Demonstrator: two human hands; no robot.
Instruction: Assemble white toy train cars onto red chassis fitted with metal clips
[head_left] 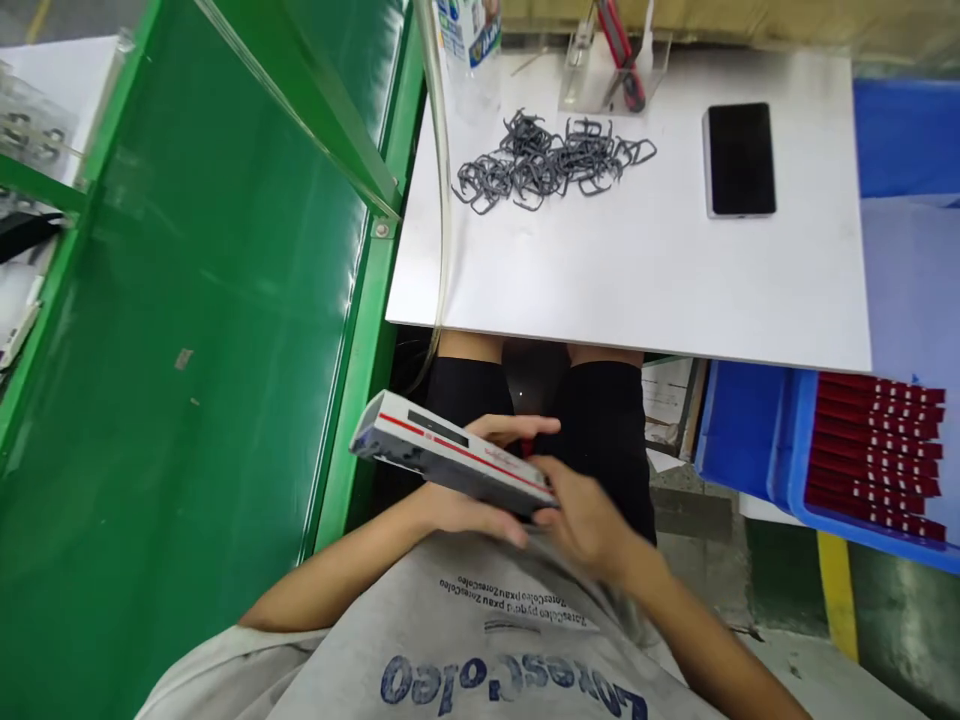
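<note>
Head cam: grey/white device (454,460) is clasped by L hand (457,509) over lap (600,420), R hand (590,518) at its end (closure can't be told, blur), handling judged unfinished, dark loops (538,170) heaped beyond grip.

Box (457,455): looking smooth
Green panel (225,330): gleaming glossily
Tabletop (637,270): reflecting softly, smooth
Shirt (420,640): showing matt cloth
Bin (750,430): looking plastic

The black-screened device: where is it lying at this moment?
In the head view, the black-screened device lies near the right edge of the white table, to the right of the heap of grey loops.
</note>
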